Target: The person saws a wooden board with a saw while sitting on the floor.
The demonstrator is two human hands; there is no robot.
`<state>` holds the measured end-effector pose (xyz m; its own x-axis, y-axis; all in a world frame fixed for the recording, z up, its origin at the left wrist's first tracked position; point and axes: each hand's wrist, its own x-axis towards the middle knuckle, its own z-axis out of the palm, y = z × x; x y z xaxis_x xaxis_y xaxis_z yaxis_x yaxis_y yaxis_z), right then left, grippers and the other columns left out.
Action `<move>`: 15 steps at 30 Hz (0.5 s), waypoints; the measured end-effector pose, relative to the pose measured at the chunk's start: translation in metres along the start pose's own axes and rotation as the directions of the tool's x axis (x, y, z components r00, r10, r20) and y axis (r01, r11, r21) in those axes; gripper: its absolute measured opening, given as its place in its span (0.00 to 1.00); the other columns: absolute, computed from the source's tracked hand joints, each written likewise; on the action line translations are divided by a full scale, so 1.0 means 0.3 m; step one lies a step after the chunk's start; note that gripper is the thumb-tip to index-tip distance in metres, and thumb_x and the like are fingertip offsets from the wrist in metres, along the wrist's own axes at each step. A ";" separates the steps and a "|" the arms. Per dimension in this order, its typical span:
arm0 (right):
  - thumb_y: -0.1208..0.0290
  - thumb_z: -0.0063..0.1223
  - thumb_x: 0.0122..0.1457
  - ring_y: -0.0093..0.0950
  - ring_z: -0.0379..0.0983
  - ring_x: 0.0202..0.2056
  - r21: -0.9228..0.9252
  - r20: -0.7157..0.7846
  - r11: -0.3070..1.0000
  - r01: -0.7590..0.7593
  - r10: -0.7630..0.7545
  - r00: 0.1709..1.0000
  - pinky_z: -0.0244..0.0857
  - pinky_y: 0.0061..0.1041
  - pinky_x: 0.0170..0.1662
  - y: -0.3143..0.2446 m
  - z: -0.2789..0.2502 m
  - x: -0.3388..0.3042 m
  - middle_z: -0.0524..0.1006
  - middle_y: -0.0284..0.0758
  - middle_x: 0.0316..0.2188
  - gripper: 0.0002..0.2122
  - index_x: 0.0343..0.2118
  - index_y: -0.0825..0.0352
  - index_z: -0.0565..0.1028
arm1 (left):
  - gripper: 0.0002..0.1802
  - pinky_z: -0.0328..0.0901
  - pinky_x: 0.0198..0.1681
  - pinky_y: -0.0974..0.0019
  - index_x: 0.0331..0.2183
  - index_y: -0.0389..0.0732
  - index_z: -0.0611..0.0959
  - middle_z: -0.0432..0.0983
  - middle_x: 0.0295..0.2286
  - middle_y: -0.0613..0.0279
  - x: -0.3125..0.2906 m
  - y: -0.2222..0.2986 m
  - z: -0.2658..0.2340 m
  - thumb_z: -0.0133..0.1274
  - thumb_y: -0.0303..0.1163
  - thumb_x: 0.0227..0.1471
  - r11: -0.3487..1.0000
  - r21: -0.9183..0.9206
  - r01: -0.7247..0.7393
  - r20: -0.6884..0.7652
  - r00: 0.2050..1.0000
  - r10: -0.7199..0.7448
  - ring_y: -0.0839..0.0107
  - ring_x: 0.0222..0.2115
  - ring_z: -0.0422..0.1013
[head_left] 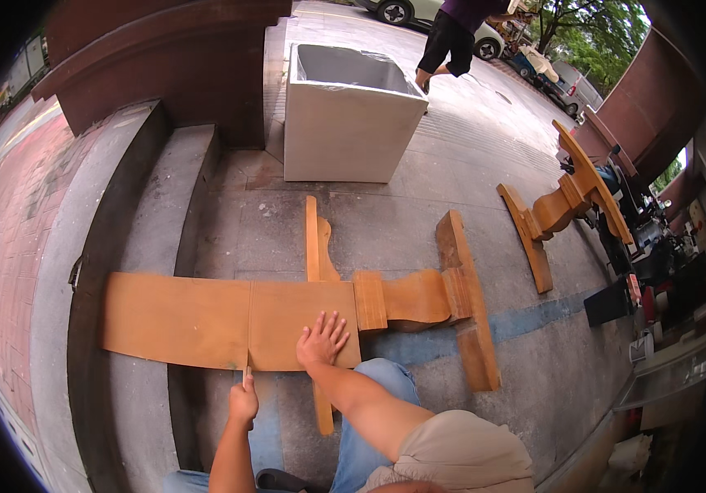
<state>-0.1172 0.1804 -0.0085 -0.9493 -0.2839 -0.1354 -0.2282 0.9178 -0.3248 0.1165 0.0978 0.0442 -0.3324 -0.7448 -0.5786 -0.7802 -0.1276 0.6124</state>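
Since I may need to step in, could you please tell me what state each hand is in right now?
Left hand: closed, gripping a thin pale handle.
Right hand: open, resting flat, fingers spread, on the orange panel's right section.

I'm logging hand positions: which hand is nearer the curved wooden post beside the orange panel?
Right: the right hand lies spread on the orange panel, left of the curved wooden post. The left hand is farther left, at the panel's near edge.

Soft daylight falls evenly on your hands, brightest on the distant pavement. Shade darkens the clutter at right, where you lose detail. Fisheye curvature bends the steps at your left; a black vignette, purple-fringed at lower left, rings everything.
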 end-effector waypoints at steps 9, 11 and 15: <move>0.51 0.36 0.72 0.49 0.28 0.78 -0.009 0.091 0.998 -0.059 0.059 0.994 0.19 0.58 0.75 0.075 -0.072 0.014 0.37 0.43 0.79 0.34 0.77 0.59 0.49 | 0.33 0.58 0.16 0.62 0.22 0.38 0.72 0.66 0.14 0.65 -0.214 0.006 -0.020 0.45 0.55 0.71 0.993 -0.067 0.097 0.106 0.990 -0.090 0.73 0.13 0.64; 0.51 0.36 0.72 0.49 0.28 0.78 -0.004 0.085 1.000 -0.031 0.031 0.996 0.19 0.59 0.75 0.061 -0.075 0.023 0.37 0.42 0.79 0.34 0.77 0.59 0.48 | 0.33 0.52 0.11 0.65 0.21 0.43 0.67 0.63 0.13 0.69 -0.100 0.083 0.041 0.44 0.58 0.71 0.990 -0.104 0.096 0.099 0.991 -0.086 0.75 0.10 0.58; 0.51 0.35 0.72 0.50 0.27 0.78 -0.010 0.121 1.000 -0.024 0.025 0.992 0.19 0.58 0.75 0.046 -0.085 0.036 0.37 0.43 0.79 0.34 0.77 0.59 0.50 | 0.33 0.53 0.12 0.63 0.21 0.42 0.69 0.63 0.13 0.68 -0.150 0.008 0.026 0.45 0.56 0.71 0.980 -0.164 0.113 0.113 0.989 -0.095 0.75 0.11 0.59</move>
<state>-0.1361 0.1970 0.0095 -0.9216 -0.2921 -0.2554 -0.2075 0.9272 -0.3119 0.1254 0.1360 0.0674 -0.3147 -0.6506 -0.6911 -0.7149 -0.3166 0.6235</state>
